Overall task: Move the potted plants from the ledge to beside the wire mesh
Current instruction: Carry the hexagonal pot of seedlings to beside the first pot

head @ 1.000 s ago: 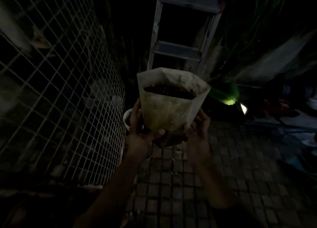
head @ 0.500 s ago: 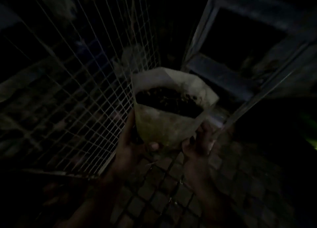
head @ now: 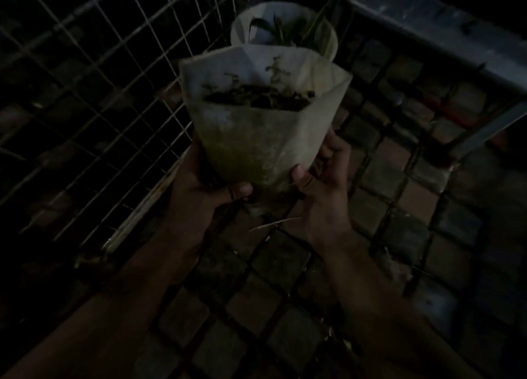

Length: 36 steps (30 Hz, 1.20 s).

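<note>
Head view: left hand (head: 199,187) and right hand (head: 322,179) clasp the pale, faceted soil-filled plastic pot (head: 256,128) from either side, held above dark brick paving (head: 285,307), just right of the white wire mesh (head: 99,93). Beyond the pot sits a second pale pot with green leaves (head: 285,28).

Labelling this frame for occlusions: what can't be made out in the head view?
- Base of the held pot: covered by the left hand and right hand.
- Second pot behind it: lower part hidden by the held pot, so where it stands is unclear.
- What lies behind the wire mesh: too dark.
- Metal frame: cut off by the right edge.
- Plant in the held pot: too dim to identify.
</note>
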{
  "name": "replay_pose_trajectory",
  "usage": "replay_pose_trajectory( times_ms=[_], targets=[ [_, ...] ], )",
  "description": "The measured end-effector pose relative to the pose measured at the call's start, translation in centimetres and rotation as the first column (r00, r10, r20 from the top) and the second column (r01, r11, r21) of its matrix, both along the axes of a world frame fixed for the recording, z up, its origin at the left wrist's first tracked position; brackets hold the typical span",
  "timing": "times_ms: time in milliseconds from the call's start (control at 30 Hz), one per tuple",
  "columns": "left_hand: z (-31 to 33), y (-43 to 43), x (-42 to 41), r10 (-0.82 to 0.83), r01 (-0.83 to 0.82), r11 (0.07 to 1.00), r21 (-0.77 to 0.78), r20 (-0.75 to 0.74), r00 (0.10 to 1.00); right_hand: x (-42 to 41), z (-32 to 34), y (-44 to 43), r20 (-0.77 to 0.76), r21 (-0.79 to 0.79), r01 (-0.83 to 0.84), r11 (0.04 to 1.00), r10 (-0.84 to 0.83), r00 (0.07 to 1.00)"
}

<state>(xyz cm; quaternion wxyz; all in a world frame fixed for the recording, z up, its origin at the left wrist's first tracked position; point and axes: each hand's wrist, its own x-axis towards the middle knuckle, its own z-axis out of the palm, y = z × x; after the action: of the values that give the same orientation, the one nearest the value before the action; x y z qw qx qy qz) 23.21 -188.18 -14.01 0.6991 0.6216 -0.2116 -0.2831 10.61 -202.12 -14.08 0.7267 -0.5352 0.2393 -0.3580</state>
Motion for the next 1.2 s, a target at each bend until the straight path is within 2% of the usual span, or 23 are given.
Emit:
replay_pose_trajectory(
  times_ms=[67, 167, 333, 467, 600, 733, 800, 900, 933, 967, 1067, 1100, 1200],
  targets=[
    [-3.1, 0.5, 1.1, 0.018, -0.018, 1.0, 0.01, 0.023, 1.0, 1.4, -3.1, 0.1, 0.022, -0.045, -0.02, 0.999, 0.021, 1.0],
    [-6.6, 0.5, 2.7, 0.044, -0.045, 0.999, 0.014, 0.041, 0.998, 3.2, -7.0, 0.0, 0.026, -0.032, -0.05, 0.998, 0.051, 0.998],
    [-10.7, -0.8, 4.6, 0.049, -0.049, 0.999, -0.002, 0.067, 0.997, 4.9, -10.9, -1.7, -0.009, -0.064, -0.099, 0.993, 0.098, 0.995],
    [-11.9, -1.4, 5.6, 0.044, -0.048, 0.998, 0.036, 0.1, 0.994, 5.7, -12.9, -3.1, -0.012, -0.072, -0.163, 0.984, 0.163, 0.987],
    [-12.2, -1.9, 6.0, 0.052, -0.058, 0.993, 0.102, 0.062, 0.997, 5.8, -12.4, -3.5, -0.074, -0.116, -0.241, 0.964, 0.234, 0.969],
    [-12.9, -2.4, 5.8, 0.075, -0.093, 0.978, 0.185, 0.099, 0.992, 5.2, -13.4, -3.4, -0.049, -0.048, -0.233, 0.971, 0.231, 0.972],
    [-13.3, -2.4, 5.8, 0.13, -0.13, 0.972, 0.197, 0.017, 0.991, 5.3, -13.7, -2.9, -0.042, 0.018, -0.253, 0.967, 0.253, 0.967],
    [-13.0, -2.5, 6.3, 0.26, -0.233, 0.962, 0.144, -0.216, 0.941, 6.4, -12.8, -2.5, -0.032, 0.135, -0.243, 0.961, 0.249, 0.968],
    [-12.9, -2.6, 6.5, 0.249, -0.22, 0.967, 0.128, -0.29, 0.924, 7.0, -12.2, -2.4, -0.031, 0.157, -0.21, 0.965, 0.217, 0.976],
    [-12.7, -2.4, 6.8, 0.21, -0.178, 0.975, 0.131, -0.289, 0.934, 7.6, -11.6, -2.3, -0.031, 0.164, -0.171, 0.972, 0.178, 0.984],
    [-11.2, -1.7, 8.5, 0.092, -0.084, 0.978, 0.189, -0.032, 0.995, 8.9, -10.8, -1.9, -0.046, 0.097, -0.059, 0.994, 0.064, 0.997],
    [-10.5, -1.2, 9.5, 0.026, -0.028, 0.987, 0.156, 0.017, 1.0, 9.1, -10.8, -1.8, -0.059, 0.072, -0.04, 0.997, 0.044, 0.997],
    [-8.1, -0.5, 12.0, -0.092, 0.092, 0.996, -0.004, -0.043, 0.995, 8.9, -11.1, -2.1, -0.074, 0.025, -0.06, 0.998, 0.062, 0.995]
  ],
)
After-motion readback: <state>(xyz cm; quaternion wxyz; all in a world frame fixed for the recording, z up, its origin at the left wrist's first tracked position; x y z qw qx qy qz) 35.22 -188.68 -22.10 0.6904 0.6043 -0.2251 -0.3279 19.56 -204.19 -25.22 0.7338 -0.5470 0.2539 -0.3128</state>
